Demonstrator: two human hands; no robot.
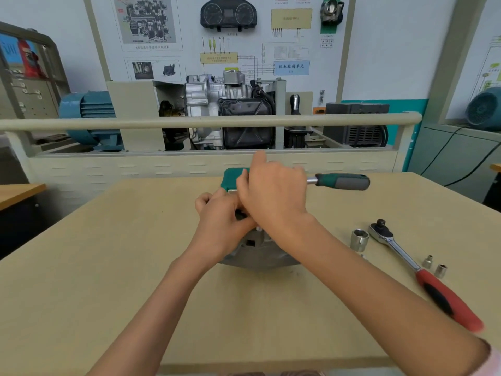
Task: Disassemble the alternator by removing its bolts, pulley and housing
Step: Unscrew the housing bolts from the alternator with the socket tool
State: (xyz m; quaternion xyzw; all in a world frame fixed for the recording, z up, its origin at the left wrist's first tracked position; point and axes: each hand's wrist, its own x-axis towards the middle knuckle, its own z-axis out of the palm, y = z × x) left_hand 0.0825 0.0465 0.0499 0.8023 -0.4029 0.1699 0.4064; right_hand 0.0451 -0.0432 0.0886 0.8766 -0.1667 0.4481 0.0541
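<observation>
The grey metal alternator [257, 251] sits on the beige table [108, 253], mostly hidden under both hands. My left hand [219, 215] has its fingers curled on the alternator's top left. My right hand [271, 191] lies over the top of it, fingers bent down onto something small that I cannot make out. Behind the hands lies a green-and-grey-handled tool [341, 181]; its working end is hidden by my right hand.
A red-handled ratchet [414, 270] lies at the right with a large socket [359, 240] and two small sockets [433, 265] beside it. A green box [233, 179] stands behind the hands. Beyond the table's far edge is a railed training stand with an engine.
</observation>
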